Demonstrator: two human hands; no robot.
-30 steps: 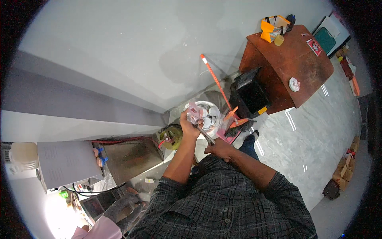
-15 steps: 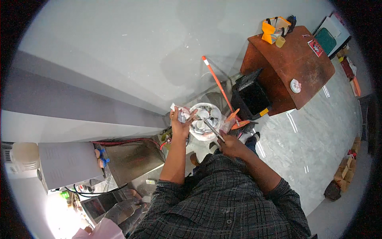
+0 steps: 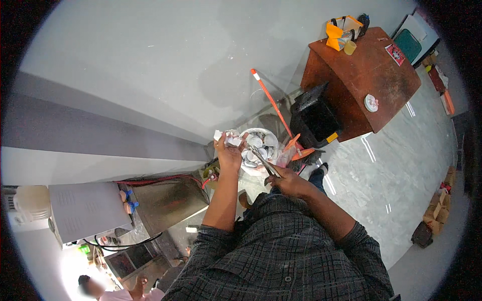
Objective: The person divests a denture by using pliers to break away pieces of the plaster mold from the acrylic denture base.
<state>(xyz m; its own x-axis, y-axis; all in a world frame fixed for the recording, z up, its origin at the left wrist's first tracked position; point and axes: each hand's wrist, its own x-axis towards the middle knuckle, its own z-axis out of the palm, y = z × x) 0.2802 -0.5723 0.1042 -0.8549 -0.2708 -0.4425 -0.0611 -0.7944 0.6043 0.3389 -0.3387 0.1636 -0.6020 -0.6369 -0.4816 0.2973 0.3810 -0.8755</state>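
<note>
My left hand point(image 3: 229, 156) is raised palm up beside the bin, its fingers curled around some crumpled white pieces point(image 3: 231, 138), perhaps paper or plastic. In my right hand point(image 3: 292, 181) is a pair of long metal tongs point(image 3: 262, 160). Their tips reach over the white bin point(image 3: 273, 134), close to the fingers of my left hand. Whether the tips grip anything is too small to tell. Inside the bin lie several white and silvery round scraps point(image 3: 255, 142). A clear plastic bag edge point(image 3: 285, 158) hangs at the bin's right side.
An orange-handled broom point(image 3: 271, 100) leans on the wall behind an open black bin point(image 3: 319, 118). Further right stands a brown desk point(image 3: 369, 75) with a yellow bag point(image 3: 337, 36). A metal cabinet point(image 3: 168, 203) is at left. Another person point(image 3: 120, 293) appears at lower left.
The tongs have swung slightly, and their handles now show spread in my right hand. My left hand has turned a little more palm up. The person at lower left has come further into view.
</note>
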